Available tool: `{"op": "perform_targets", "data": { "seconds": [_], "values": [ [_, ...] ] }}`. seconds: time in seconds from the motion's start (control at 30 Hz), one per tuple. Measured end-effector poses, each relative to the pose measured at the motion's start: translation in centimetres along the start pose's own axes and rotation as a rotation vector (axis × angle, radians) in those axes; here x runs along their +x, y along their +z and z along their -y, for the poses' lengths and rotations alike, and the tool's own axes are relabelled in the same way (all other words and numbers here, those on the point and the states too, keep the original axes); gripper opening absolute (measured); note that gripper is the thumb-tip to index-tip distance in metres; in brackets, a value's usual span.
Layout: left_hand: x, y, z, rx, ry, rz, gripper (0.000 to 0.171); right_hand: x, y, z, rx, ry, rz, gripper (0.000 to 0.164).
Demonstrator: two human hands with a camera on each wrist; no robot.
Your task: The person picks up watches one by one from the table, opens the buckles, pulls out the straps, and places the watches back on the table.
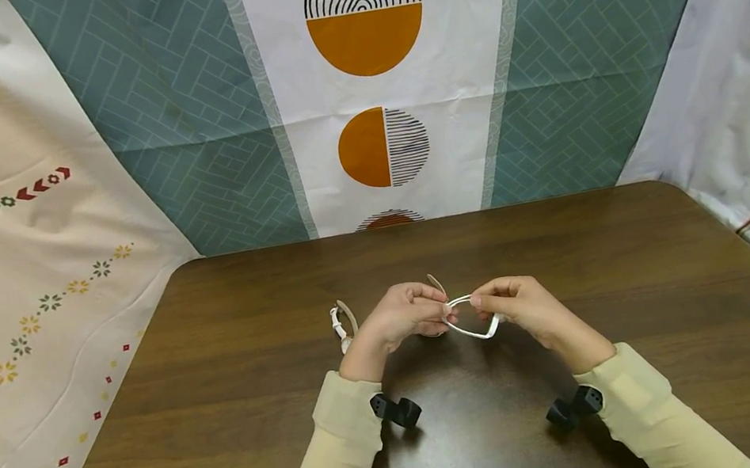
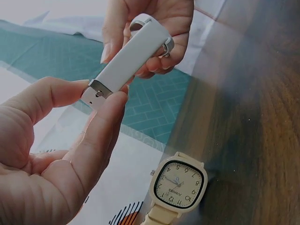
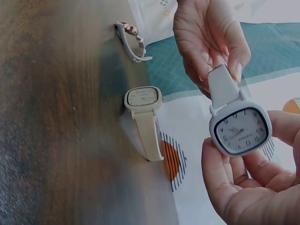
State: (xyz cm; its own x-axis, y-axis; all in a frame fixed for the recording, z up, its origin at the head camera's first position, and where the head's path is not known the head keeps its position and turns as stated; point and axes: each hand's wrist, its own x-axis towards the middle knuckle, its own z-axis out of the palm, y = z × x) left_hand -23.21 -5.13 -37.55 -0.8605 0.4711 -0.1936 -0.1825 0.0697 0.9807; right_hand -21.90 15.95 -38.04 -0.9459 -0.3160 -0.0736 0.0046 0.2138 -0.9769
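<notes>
Above the table, both hands hold a white wristwatch with a rounded-square dial. My left hand pinches the end of its strap between thumb and finger. My right hand grips the watch case by its sides, thumb and fingers on the rim, as the right wrist view shows. A beige wristwatch lies on the table just beyond the hands; in the head view my left hand hides most of it.
Left of the left hand lies another watch with a pale strap, its band curved upright. The brown wooden table runs back to a patterned cloth backdrop. Black wrist cameras sit on both sleeves.
</notes>
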Motion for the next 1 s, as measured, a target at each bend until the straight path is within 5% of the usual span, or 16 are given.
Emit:
{"op": "perform_targets", "data": {
  "seconds": [0.4,1.0],
  "values": [
    [0.0,-0.2,0.2,0.002,0.008,0.018,0.025,-0.2,-0.3,0.3,-0.031,0.003,0.048,0.037],
    [0.4,1.1,0.0,-0.109,0.026,-0.113,0.028,-0.4,1.0,0.8,0.069,0.021,-0.224,0.028]
  ]
}}
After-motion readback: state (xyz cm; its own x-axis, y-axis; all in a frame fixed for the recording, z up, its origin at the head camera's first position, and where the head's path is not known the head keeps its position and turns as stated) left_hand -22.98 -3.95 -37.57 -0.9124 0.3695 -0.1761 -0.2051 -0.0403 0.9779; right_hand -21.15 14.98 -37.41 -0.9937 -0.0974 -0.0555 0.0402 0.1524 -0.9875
